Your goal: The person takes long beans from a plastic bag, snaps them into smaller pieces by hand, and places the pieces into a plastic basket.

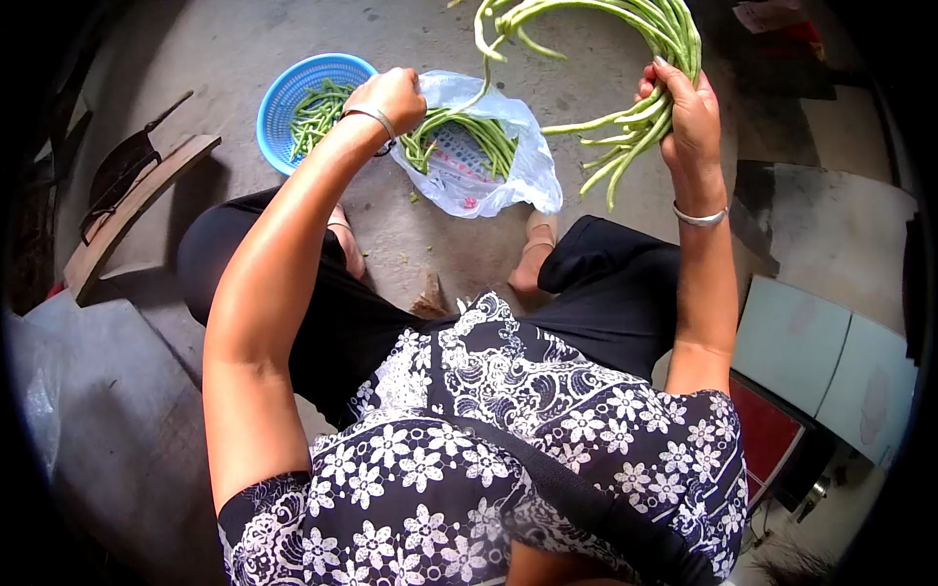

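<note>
My right hand (689,117) is wrapped round a bundle of long green beans (674,34), which arc up and left while their lower ends hang beneath the hand. My left hand (389,100) is closed in a fist at the left rim of a clear plastic bag (532,146); what its fingers hold is hidden. Inside the bag lie more long beans (489,142). A blue basket (277,88) just left of my left hand holds short bean pieces (318,115).
Both feet rest on the grey floor (420,264), with small green scraps between them. A curved wooden piece (147,210) stands at the left. Pale green panels (816,347) are at the right, beside a red panel (762,425).
</note>
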`<action>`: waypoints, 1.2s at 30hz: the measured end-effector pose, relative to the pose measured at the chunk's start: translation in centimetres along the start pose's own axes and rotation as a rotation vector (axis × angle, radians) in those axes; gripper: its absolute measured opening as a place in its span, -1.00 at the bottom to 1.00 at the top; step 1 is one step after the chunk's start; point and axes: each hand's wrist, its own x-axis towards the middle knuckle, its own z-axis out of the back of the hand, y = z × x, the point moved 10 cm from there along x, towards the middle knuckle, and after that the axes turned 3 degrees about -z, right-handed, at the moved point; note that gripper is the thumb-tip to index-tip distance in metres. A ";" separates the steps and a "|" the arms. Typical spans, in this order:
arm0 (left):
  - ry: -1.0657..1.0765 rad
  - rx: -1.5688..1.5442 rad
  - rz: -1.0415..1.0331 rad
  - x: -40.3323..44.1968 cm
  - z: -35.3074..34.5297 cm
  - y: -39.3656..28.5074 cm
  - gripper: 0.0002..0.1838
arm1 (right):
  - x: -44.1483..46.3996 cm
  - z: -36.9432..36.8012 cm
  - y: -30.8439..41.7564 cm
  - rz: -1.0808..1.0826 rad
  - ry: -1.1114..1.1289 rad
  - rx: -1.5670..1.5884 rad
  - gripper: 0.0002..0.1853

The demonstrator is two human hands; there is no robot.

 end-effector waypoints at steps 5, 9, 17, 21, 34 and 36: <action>0.172 0.209 -0.081 -1.9 -1.1 -1.7 -0.77 | 1.7 0.8 -5.1 -0.137 -0.011 0.157 -0.89; 0.137 0.293 -0.163 -3.1 -0.2 -3.3 -0.80 | 0.6 0.0 -17.2 -0.394 -0.055 0.169 -0.89; 0.044 0.257 -0.210 -3.8 3.3 -5.9 -0.72 | -3.7 6.3 -41.6 -0.598 0.054 -0.717 -0.73; 0.024 0.286 -0.246 -4.0 4.1 -7.0 -0.73 | -3.9 3.3 -33.7 -0.374 0.188 -1.404 -0.74; -0.042 0.209 -0.350 -5.3 5.3 -10.5 -0.78 | -5.7 5.9 -35.4 -0.858 -0.059 -0.799 -0.77; -0.054 0.187 -0.368 -5.3 5.4 -10.7 -0.79 | -5.2 6.1 -36.0 -0.807 0.032 -1.080 -0.75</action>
